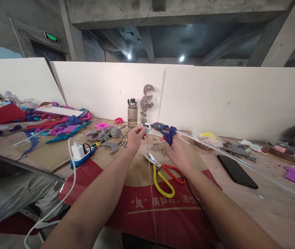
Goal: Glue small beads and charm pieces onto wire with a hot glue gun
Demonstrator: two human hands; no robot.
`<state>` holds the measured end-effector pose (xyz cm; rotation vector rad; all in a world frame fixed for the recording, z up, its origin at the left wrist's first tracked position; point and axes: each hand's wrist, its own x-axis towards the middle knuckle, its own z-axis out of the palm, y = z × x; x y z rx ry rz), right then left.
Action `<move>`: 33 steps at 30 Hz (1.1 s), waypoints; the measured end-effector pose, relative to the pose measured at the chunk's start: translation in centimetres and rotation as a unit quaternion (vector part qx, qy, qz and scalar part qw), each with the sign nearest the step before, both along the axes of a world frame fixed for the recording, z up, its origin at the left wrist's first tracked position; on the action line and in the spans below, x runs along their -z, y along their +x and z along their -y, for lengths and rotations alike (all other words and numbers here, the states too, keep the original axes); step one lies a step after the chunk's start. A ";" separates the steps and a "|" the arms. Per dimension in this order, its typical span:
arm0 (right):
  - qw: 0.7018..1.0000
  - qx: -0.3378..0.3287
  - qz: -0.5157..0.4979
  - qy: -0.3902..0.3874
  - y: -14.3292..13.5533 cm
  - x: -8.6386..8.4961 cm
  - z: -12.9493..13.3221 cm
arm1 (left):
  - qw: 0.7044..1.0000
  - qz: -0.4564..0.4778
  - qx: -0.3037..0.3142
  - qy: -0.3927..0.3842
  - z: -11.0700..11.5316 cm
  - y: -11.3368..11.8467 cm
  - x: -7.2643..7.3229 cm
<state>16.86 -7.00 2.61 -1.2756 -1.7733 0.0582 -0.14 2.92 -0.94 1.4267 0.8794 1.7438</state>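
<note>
My left hand (136, 138) pinches a small teal piece (146, 130), from which a thin grey cord (150, 173) hangs down toward the table's front edge. Just right of it, my right hand (180, 152) is wrapped round a blue glue gun (168, 131), its nozzle pointing left toward the teal piece. A long clear glue stick (222, 151) runs out of the gun's back to the right. Below and between my hands lie scissors with one yellow and one red handle (164, 185). Several small metal pieces (158, 148) lie behind the scissors.
A water bottle (132, 114) and a grey hanging ornament (148, 100) stand against the white board. Left are a blue power strip (83, 157), grey yarn (115, 132) and coloured fabric scraps (64, 126). A black phone (237, 171) and a bowl (205, 142) are on the right.
</note>
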 end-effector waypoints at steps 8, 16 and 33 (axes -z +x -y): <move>1.000 -0.007 0.003 -0.011 0.3 2.4 -1.3 | 1.000 -0.004 0.013 0.003 0.2 0.2 -0.1; 1.000 -0.004 0.014 -0.009 0.2 2.0 -0.8 | 0.999 -0.030 0.016 -0.004 0.6 0.3 -0.3; 0.997 0.027 0.054 -0.046 0.0 1.8 -0.5 | 0.998 -0.054 0.019 -0.005 0.3 0.2 -0.2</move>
